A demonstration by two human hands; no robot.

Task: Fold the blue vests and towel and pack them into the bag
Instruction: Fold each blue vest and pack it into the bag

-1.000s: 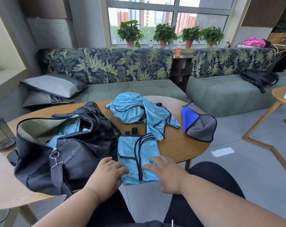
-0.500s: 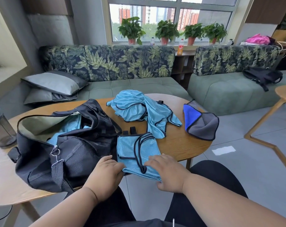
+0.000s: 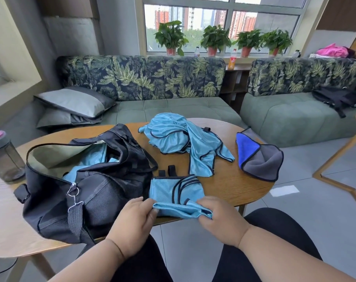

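Folded vest (image 3: 176, 191): laid at the near edge of the table (image 3: 234, 190), just right of the bag; blue with black trim; long axis running left to right across the view; two black tabs pointing away from the person at its far edge.
Near hem: lifted off the table and turned up toward the far side, forming a soft roll along the left-right axis.
Left hand (image 3: 135, 222): fingers curled, thumb clamped on the left end of the raised hem.
Right hand (image 3: 217, 217): fingers curled round the right end of the same hem, cloth bunched under the fingertips.
Hands, relative: held apart, one at each end of the roll.
Loose vest (image 3: 183, 142): crumpled heap at the table's middle, beyond the folded one; one long strip pointed toward the person; apart from the folded vest.
Towel (image 3: 258, 157): at the right side of the table, well apart from both hands; grey with a bright blue face folded over at its far left; black edging.
Bag (image 3: 91, 190): black, at the left on the table, mouth open toward the far left; blue cloth seen inside; strap clip at the near side.
Bottle (image 3: 4, 157): dark, pink-capped, upright at the far left, beside the bag.
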